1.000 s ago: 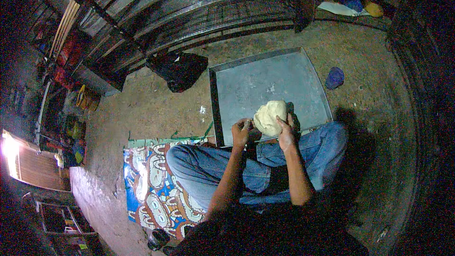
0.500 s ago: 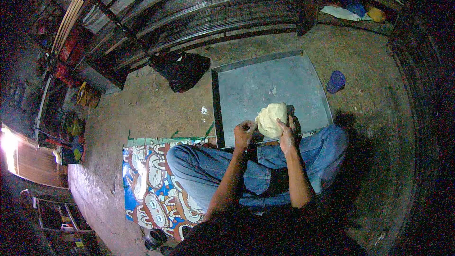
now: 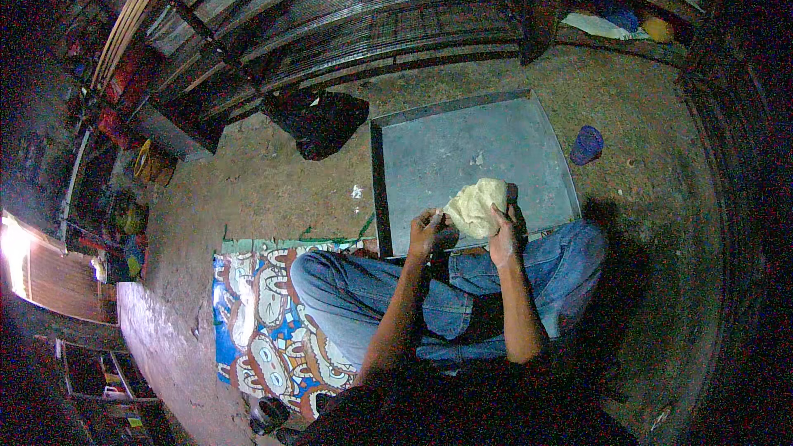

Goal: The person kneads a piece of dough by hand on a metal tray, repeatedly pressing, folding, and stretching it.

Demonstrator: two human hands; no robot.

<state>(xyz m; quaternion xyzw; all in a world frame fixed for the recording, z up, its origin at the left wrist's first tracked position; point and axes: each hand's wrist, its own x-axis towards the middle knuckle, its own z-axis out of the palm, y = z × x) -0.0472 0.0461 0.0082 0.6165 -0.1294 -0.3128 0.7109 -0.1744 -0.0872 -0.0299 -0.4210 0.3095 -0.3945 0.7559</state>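
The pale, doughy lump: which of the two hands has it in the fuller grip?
The right hand: it grasps the right side of the pale lump, whereas the left hand is only at the lump's left edge.

Seated, legs (image 3: 355, 297) folded

Left forearm (image 3: 398, 301) slants inward; right forearm (image 3: 520, 310) leans slightly left. Left hand (image 3: 424, 232): fingers curled, thumb and fingertips pinched. Right hand (image 3: 503, 239): thumb raised, fingers partly hidden, pale smears near wrist. Hands near, apart.

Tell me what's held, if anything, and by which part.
A pale, lumpy, doughy mass: the right grip holds its right side; the left grip is at its left edge, though a pinch is unclear.
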